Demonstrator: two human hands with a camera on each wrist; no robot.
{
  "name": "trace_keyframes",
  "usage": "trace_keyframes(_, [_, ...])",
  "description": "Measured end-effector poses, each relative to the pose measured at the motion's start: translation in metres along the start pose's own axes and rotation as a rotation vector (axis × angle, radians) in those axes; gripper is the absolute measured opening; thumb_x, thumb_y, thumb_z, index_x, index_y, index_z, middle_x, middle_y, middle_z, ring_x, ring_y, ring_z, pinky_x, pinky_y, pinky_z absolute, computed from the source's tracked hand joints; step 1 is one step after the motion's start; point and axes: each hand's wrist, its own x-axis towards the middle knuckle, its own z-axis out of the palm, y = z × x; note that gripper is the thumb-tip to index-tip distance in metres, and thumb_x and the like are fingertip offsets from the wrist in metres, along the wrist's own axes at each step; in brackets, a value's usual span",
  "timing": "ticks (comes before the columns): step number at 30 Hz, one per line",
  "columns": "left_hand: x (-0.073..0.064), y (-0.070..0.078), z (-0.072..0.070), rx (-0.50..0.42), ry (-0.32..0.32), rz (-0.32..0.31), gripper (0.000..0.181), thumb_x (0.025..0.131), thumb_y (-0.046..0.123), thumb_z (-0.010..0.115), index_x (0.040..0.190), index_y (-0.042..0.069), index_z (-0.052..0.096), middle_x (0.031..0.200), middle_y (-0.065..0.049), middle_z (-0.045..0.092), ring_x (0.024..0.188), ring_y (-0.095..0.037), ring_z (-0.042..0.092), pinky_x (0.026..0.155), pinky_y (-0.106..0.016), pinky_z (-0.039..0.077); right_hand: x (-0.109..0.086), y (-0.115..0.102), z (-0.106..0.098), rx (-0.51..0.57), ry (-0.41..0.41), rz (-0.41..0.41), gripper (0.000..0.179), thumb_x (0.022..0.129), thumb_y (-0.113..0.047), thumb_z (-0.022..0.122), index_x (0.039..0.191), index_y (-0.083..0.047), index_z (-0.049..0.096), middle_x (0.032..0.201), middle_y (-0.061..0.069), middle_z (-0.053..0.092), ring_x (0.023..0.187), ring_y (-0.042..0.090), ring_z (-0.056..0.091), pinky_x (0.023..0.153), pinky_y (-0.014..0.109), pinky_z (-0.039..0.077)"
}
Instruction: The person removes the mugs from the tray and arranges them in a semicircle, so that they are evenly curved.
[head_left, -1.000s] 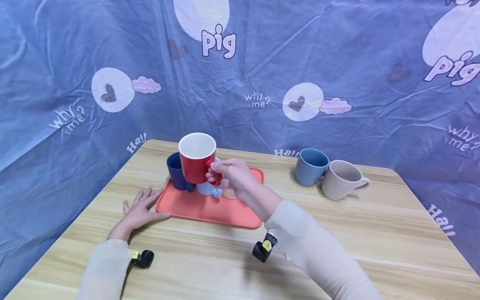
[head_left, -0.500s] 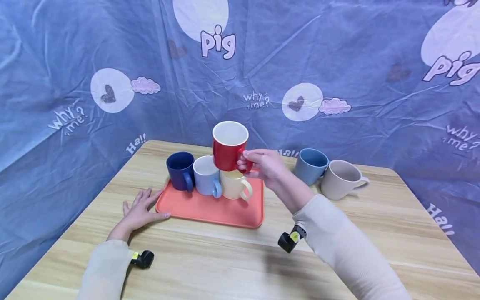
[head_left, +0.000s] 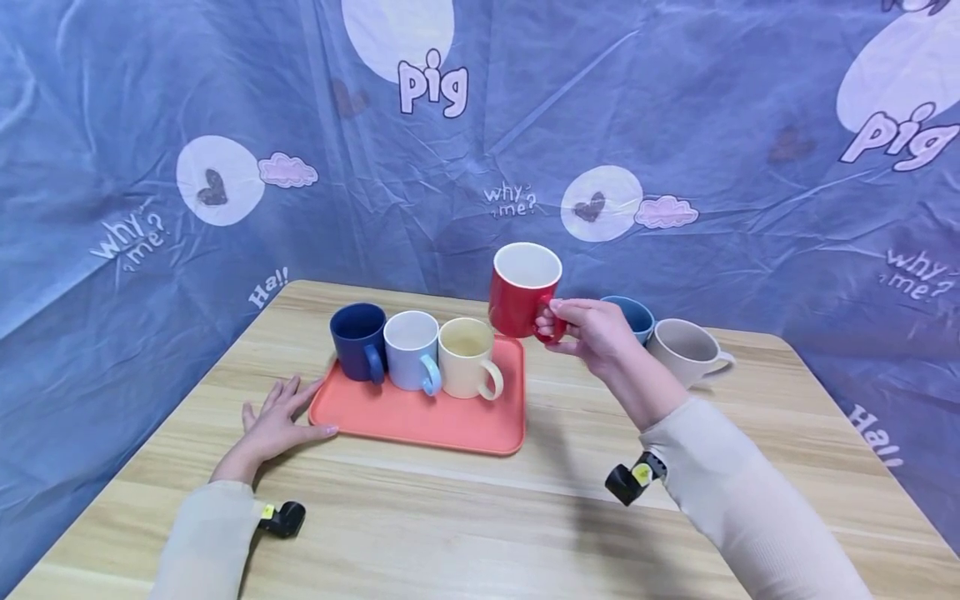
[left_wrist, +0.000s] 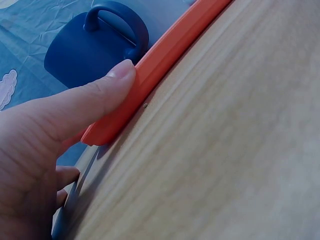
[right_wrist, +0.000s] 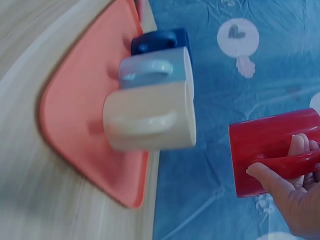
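Observation:
My right hand (head_left: pixel 596 333) grips the handle of a red mug (head_left: pixel 517 296) with a white inside, held upright in the air just right of the coral tray (head_left: pixel 420 421). In the right wrist view, thumb and fingers wrap the handle of that red mug (right_wrist: pixel 275 135). My left hand (head_left: pixel 277 425) lies spread at the tray's near left corner, its thumb (left_wrist: pixel 112 87) touching the tray's rim. Along the back of the tray stand a dark blue mug (head_left: pixel 356 337), a light blue mug (head_left: pixel 408 354) and a cream mug (head_left: pixel 461 362), side by side with handles toward me.
Behind my right hand, a teal mug (head_left: pixel 633 315) and a greyish-beige mug (head_left: pixel 682 350) stand on the wooden table (head_left: pixel 450 525), both partly covered by the hand and forearm. A blue printed cloth (head_left: pixel 480 150) hangs along the table's far edge.
My right hand has carried the red mug rightward from above the tray's mugs to beyond the tray's right side, uncovering the light blue and cream mugs. The left hand has stayed put.

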Motion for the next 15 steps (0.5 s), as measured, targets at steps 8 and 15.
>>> trace_keyframes(8, [0.0,0.0,-0.001,0.006,0.001,-0.004,0.091,0.065,0.056,0.064,0.136,0.011,0.028,0.138,-0.027,0.01,0.124,-0.043,-0.005,0.081,-0.063,-0.019,-0.005,0.008,-0.031,-0.001,-0.005,0.003,0.022,0.087,-0.008,0.048,0.071,-0.009,0.063,0.068,0.003,0.062,0.067,0.014,0.06,0.074,0.039,0.046])
trace_keyframes(15, [-0.001,0.001,0.0,0.001,0.003,-0.001,0.091,0.065,0.056,0.064,0.136,0.012,0.028,0.138,-0.027,0.01,0.124,-0.043,-0.005,0.081,-0.063,-0.019,-0.013,0.019,-0.054,0.036,-0.028,-0.008,0.022,0.087,-0.006,0.048,0.072,-0.009,0.064,0.069,0.003,0.063,0.066,0.013,0.061,0.069,0.036,0.048])
